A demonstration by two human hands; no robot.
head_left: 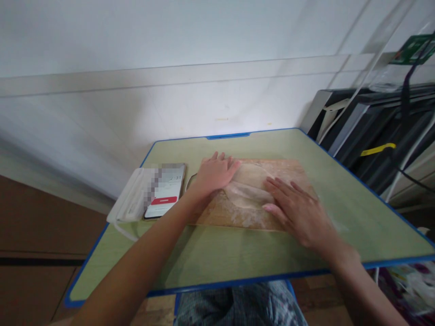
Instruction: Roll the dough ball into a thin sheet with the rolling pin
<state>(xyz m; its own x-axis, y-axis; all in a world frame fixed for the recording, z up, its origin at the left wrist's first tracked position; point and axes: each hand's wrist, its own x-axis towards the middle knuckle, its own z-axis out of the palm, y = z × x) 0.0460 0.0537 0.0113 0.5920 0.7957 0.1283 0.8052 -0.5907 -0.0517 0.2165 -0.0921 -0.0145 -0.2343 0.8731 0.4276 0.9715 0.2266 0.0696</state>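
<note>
Dough sheet [253, 173] on floured board [251, 220], ridge [250, 192] across the middle. Left hand [216, 173] and right hand [301, 208] open, at either end; light, even pressure should keep it straight.

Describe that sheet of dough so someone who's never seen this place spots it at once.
Find the blue-edged, pale green table, then the wooden board on it, dusted white. The sheet of dough lies on that board, between the left hand and the right hand. Its pale colour, rounded outline and raised ridge set it apart from the tan, straight-edged board.
</note>
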